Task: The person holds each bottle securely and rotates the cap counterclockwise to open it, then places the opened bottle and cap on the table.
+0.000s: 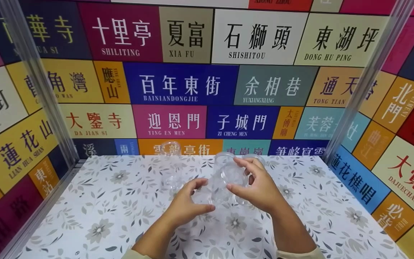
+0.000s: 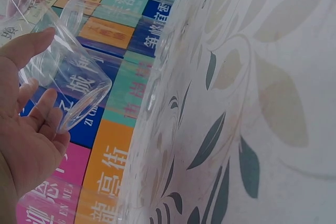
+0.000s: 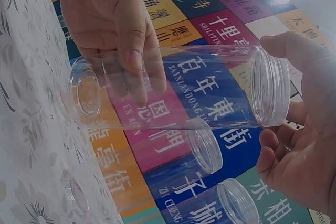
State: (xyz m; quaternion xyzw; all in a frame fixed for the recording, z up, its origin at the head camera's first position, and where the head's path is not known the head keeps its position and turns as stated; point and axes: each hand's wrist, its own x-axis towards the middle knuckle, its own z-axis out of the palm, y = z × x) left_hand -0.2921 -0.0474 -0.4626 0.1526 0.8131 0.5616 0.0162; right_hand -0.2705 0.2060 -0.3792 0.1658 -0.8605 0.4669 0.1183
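A clear plastic jar [image 3: 173,93] with a clear screw lid [image 3: 273,87] is held up between the two hands. My right hand [image 1: 259,185] grips it at the lid end, thumb on one side and curled fingers on the other. Around the lower part of the jar is my left hand [image 1: 185,205], thumb and fingers spread apart. In the right wrist view the left fingers [image 3: 137,90] show through the clear wall; whether they touch it cannot be told. The left wrist view shows the jar's round base [image 2: 86,106] beyond the left fingertips.
Another clear jar [image 1: 171,167] stands at the back left of the white floral tabletop [image 1: 120,216]. More clear jars, with round lids [image 3: 207,148], stand behind the held one. Coloured panels with Chinese lettering [image 1: 182,84] and clear posts [image 1: 363,72] enclose the table.
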